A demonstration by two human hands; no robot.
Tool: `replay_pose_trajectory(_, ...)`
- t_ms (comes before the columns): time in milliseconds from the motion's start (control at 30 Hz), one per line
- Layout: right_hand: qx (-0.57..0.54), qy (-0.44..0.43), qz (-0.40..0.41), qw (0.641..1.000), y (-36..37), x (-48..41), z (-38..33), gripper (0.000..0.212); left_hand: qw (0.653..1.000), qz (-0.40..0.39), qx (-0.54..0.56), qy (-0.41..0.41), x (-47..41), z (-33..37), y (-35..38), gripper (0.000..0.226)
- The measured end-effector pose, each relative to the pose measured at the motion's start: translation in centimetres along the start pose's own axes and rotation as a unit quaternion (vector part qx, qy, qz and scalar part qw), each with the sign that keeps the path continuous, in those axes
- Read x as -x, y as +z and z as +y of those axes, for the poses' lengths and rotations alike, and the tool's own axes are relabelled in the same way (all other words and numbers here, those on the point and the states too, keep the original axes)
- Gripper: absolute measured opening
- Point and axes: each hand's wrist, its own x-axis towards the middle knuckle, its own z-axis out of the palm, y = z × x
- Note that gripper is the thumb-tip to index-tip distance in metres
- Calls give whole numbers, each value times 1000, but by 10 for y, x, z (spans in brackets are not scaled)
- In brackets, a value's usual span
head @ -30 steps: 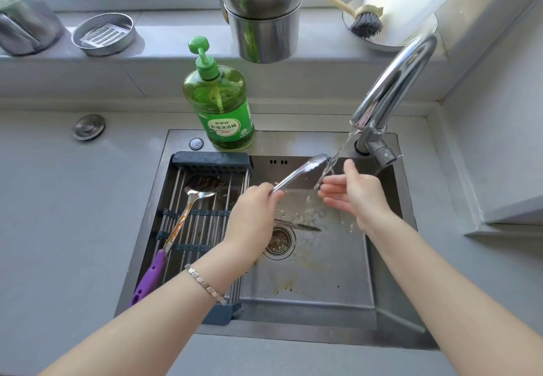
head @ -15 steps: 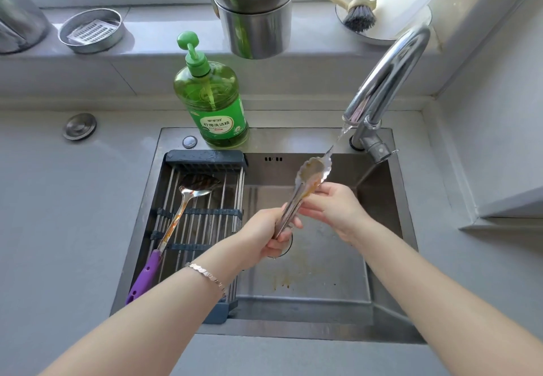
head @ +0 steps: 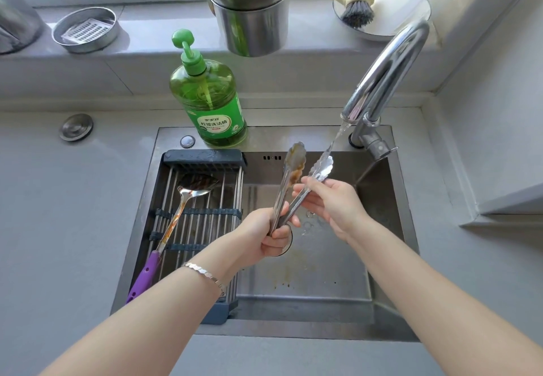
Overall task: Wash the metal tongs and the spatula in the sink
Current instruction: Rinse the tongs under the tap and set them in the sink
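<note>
My left hand [head: 271, 234] grips the hinge end of the metal tongs [head: 289, 187], which stand spread open over the sink [head: 317, 270]. The left jaw carries brown residue. The right jaw sits under the water stream from the faucet [head: 385, 81]. My right hand [head: 332, 203] holds the right arm of the tongs with its fingers, just below that jaw. The spatula [head: 179, 217], metal with a purple handle and brown stains, lies on the drying rack [head: 202, 228] across the sink's left side.
A green dish soap bottle [head: 210, 99] stands at the sink's back rim. On the sill sit stacked steel pots [head: 249, 14], a small steel dish [head: 86, 30] and a dish brush [head: 357, 12]. Grey counter surrounds the sink; a wall lies right.
The tongs have sprung open from shut. Their tips rose and swung upright, and my right hand shifted onto the right arm, with the water now hitting that jaw.
</note>
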Motion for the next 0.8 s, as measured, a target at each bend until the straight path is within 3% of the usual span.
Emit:
replay_pose_trajectory(33, 21, -10, -8, 1000, -1, 0, 1, 5, 1000, -1, 4, -1, 1, 1, 0, 45)
replay_pose_trajectory(167, 172, -43, -31, 984, 6, 8, 15, 27, 1000, 3, -1, 11, 2, 6, 4, 41)
replay_pose_trajectory(333, 92, -21, 13, 995, 0, -1, 0, 5, 1000, -2, 13, -15, 3, 7, 5, 44)
replay_pose_trajectory(467, 95, 10, 19, 995, 4, 3, 1, 24, 999, 12, 19, -43, 3, 6, 6, 44)
replay_pose_trajectory(567, 226, 75, 14, 971, -2, 9, 5, 34, 994, 66, 0, -82, 6, 1, 4, 42)
replay_pose_trajectory(633, 301, 15, 79, 950, -8, 8, 8, 36, 987, 124, -19, -97, 8, -5, 0, 41)
replay_pose_trajectory(700, 227, -49, 94, 968, -7, 11, 8, 26, 980, 167, -26, -105, 9, -13, -2, 44)
replay_pose_trajectory(800, 14, -50, -27, 998, 3, 19, 5, 26, 971, 210, -5, -110, 8, -17, 0, 46)
